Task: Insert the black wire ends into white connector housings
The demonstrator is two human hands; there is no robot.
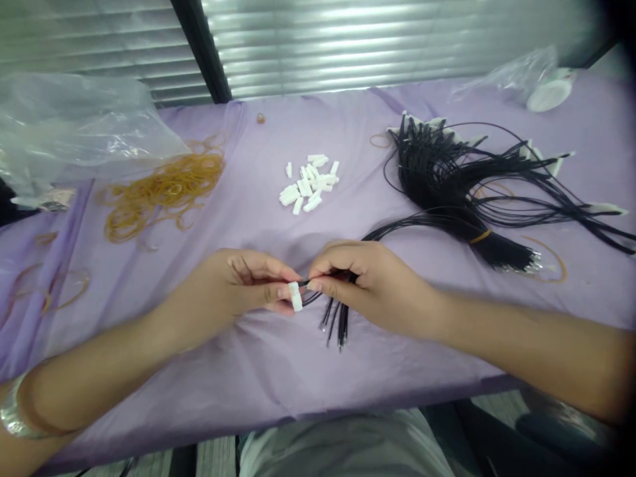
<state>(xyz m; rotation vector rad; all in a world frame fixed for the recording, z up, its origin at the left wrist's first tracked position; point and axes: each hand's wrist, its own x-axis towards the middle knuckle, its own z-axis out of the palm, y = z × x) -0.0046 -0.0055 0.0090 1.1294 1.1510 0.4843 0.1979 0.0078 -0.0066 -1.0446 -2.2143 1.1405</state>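
Note:
Between thumb and fingers, my left hand (pixel 248 281) pinches a small white plastic connector housing (pixel 296 297). My right hand (pixel 368 278) is closed on thin black wires (pixel 340 318), gripping one close to the housing's right side. At least one wire runs up to the housing; how deep it sits I cannot tell. Several other wire ends with metal tips hang below my right palm. From that hand the wires trail back to a large bundle of black wires (pixel 447 179). Past my hands lies a loose pile of white connector housings (pixel 311 184).
Orange rubber bands (pixel 163 189) are heaped at the left beside a clear plastic bag (pixel 89 126). A rubber band (pixel 481 236) ties part of the wire bundle. Another clear bag (pixel 531 73) and a white round object (pixel 550 94) lie at the back right. Purple cloth (pixel 238 377) covers the table.

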